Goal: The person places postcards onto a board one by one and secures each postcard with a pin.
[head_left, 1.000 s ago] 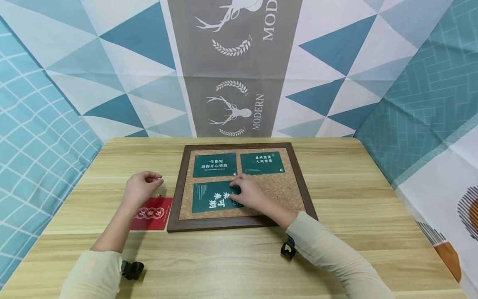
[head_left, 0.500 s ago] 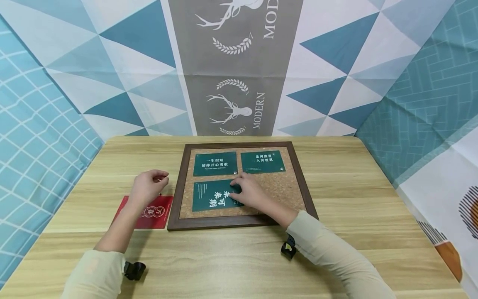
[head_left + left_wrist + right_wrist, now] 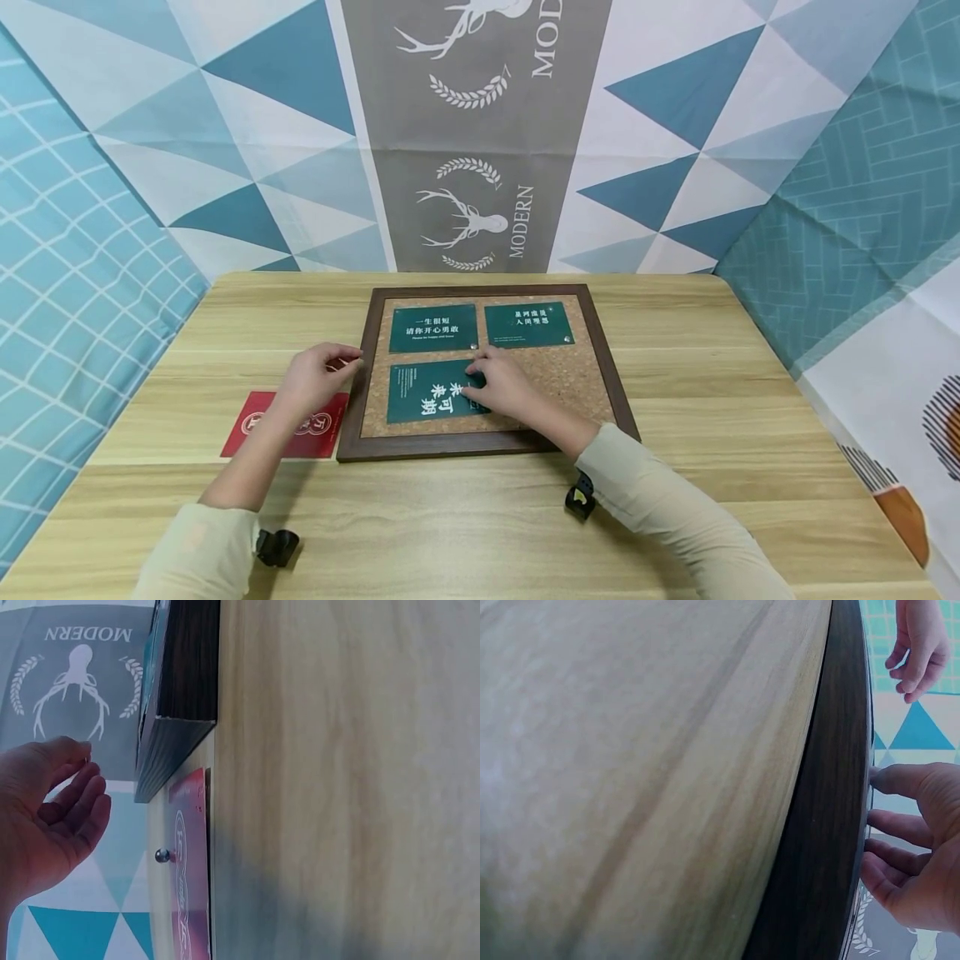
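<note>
The right hand point(image 3: 502, 390) rests spread fingertips on the lower green text card point(image 3: 411, 398) on the framed corkboard point(image 3: 572, 379); the left hand's point(image 3: 311, 379) fingertips meet, contents unclear. Should the right fingers slip, the unsteadied card could skew

You wore a pale cream left sleeve point(image 3: 201, 550) near eight o'clock in the head view and a matching, creased right sleeve point(image 3: 663, 510) between four and five. Your left wrist camera point(image 3: 278, 547), around half past seven, was black; your right wrist camera point(image 3: 582, 507), near five, was black with a yellow mark point(image 3: 578, 496).
</note>
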The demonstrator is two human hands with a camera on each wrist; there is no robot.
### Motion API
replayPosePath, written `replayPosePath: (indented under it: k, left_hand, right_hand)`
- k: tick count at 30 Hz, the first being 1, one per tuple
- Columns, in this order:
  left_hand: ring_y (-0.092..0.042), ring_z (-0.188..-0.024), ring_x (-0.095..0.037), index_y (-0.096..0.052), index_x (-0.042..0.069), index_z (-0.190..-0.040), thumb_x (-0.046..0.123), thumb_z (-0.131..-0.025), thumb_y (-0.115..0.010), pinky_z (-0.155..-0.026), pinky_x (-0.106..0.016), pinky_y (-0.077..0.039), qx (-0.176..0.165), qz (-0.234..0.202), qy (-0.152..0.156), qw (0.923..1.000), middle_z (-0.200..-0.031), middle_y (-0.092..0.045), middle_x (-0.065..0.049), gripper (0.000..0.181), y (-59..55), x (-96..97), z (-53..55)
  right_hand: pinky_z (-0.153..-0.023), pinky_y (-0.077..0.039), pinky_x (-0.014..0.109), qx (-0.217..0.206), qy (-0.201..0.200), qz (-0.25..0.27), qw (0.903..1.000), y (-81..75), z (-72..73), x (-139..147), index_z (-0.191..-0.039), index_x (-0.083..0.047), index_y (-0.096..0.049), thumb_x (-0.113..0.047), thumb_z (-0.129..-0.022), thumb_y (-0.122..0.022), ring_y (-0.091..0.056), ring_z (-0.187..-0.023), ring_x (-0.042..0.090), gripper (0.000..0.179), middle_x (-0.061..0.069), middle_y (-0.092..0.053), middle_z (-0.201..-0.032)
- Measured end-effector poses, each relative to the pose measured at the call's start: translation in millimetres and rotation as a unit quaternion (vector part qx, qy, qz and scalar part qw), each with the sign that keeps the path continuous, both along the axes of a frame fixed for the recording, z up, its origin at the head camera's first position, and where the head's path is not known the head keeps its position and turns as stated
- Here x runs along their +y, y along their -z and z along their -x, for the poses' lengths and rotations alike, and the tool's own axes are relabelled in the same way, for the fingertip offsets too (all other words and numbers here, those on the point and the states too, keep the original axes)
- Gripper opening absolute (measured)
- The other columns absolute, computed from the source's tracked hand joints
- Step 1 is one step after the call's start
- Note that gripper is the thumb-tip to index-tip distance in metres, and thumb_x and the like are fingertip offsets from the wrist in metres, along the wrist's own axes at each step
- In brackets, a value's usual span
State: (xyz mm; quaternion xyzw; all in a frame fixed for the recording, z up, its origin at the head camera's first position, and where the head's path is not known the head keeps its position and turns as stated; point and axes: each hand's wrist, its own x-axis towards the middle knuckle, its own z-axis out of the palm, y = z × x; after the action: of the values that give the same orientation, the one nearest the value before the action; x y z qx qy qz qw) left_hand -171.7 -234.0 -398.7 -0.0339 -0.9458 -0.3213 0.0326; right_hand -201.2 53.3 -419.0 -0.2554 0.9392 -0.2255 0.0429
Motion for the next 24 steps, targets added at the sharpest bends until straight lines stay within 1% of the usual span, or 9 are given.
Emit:
replayPosePath:
  k: [2,4,5,7,10,13,16,20,24]
  left_hand:
    - [-0.060,-0.083,-0.023,-0.068,0.002,-0.109,0.017,-0.090,-0.061,-0.065,-0.028,-0.050,-0.004,-0.006,0.007,0.9999,-0.103,-0.064,-0.017,0.025,1.2,1.4,-0.1]
    - [-0.061,-0.079,-0.020,-0.068,0.002,-0.109,0.016,-0.090,-0.062,-0.062,-0.026,-0.050,-0.011,-0.013,0.011,0.9998,-0.103,-0.063,-0.018,0.025,2.7,2.4,0.2]
    - [-0.061,-0.079,-0.020,-0.068,0.002,-0.109,0.017,-0.090,-0.062,-0.062,-0.025,-0.051,-0.014,-0.013,0.012,0.9997,-0.103,-0.063,-0.018,0.025,3.3,3.2,0.4]
    - [-0.062,-0.079,-0.020,-0.068,0.002,-0.109,0.017,-0.090,-0.062,-0.064,-0.027,-0.052,-0.019,-0.013,0.012,0.9997,-0.105,-0.064,-0.018,0.025,4.7,4.5,0.8]
    - [-0.061,-0.086,-0.023,-0.068,0.003,-0.109,0.017,-0.089,-0.063,-0.071,-0.034,-0.053,-0.021,-0.003,0.011,0.9997,-0.106,-0.066,-0.018,0.024,5.7,7.3,0.9]
    - [-0.060,-0.090,-0.025,-0.068,0.003,-0.108,0.017,-0.089,-0.063,-0.076,-0.038,-0.052,-0.018,0.004,0.012,0.9998,-0.107,-0.066,-0.018,0.025,7.1,9.5,1.0]
    - [-0.059,-0.087,-0.024,-0.069,0.003,-0.108,0.017,-0.088,-0.064,-0.073,-0.037,-0.052,-0.011,0.010,0.020,0.9997,-0.105,-0.066,-0.017,0.025,8.6,12.0,2.2]
    - [-0.057,-0.082,-0.022,-0.070,0.003,-0.108,0.017,-0.088,-0.064,-0.068,-0.031,-0.049,0.000,0.021,0.034,0.9992,-0.101,-0.067,-0.016,0.025,10.2,15.5,4.5]
    - [-0.055,-0.079,-0.021,-0.070,0.003,-0.107,0.017,-0.088,-0.064,-0.067,-0.031,-0.047,0.003,0.033,0.037,0.9988,-0.098,-0.067,-0.014,0.024,12.5,18.6,6.5]
  right_hand:
    - [-0.100,-0.042,0.043,-0.004,0.000,0.000,1.0000,-0.3,-0.5,0.1,-0.107,-0.006,-0.070,-0.028,-0.083,-0.071,-0.051,-0.119,0.031,0.033,0.013,-0.056,-0.123]
    - [-0.100,-0.042,0.043,-0.007,0.000,0.001,1.0000,-0.5,-0.9,0.2,-0.108,-0.006,-0.069,-0.028,-0.083,-0.071,-0.050,-0.119,0.031,0.033,0.013,-0.056,-0.123]
    - [-0.100,-0.042,0.043,-0.007,-0.001,0.000,1.0000,-0.6,-1.0,0.3,-0.108,-0.006,-0.069,-0.028,-0.083,-0.071,-0.051,-0.118,0.030,0.033,0.013,-0.056,-0.123]
    - [-0.099,-0.043,0.043,-0.004,-0.003,-0.002,1.0000,-0.8,-1.0,0.4,-0.108,-0.006,-0.069,-0.028,-0.084,-0.071,-0.051,-0.118,0.030,0.033,0.013,-0.056,-0.123]
    - [-0.099,-0.043,0.043,0.000,-0.007,-0.007,1.0000,-0.9,-0.5,0.6,-0.108,-0.007,-0.069,-0.029,-0.084,-0.070,-0.051,-0.117,0.029,0.033,0.012,-0.056,-0.123]
    - [-0.098,-0.043,0.042,0.001,-0.009,-0.009,0.9999,-1.2,-0.5,0.8,-0.108,-0.007,-0.069,-0.029,-0.084,-0.070,-0.051,-0.117,0.029,0.033,0.012,-0.056,-0.122]
    - [-0.098,-0.043,0.043,-0.003,-0.008,-0.004,1.0000,-1.3,-0.8,0.9,-0.108,-0.006,-0.069,-0.028,-0.084,-0.071,-0.051,-0.117,0.030,0.033,0.012,-0.056,-0.122]
    - [-0.099,-0.042,0.043,-0.002,-0.007,0.003,1.0000,-0.4,-0.8,1.0,-0.108,-0.005,-0.069,-0.027,-0.083,-0.071,-0.051,-0.117,0.030,0.033,0.013,-0.056,-0.122]
    - [-0.099,-0.043,0.042,0.002,-0.009,0.000,1.0000,0.6,-0.2,1.1,-0.108,-0.006,-0.069,-0.028,-0.083,-0.071,-0.051,-0.117,0.030,0.033,0.012,-0.057,-0.122]
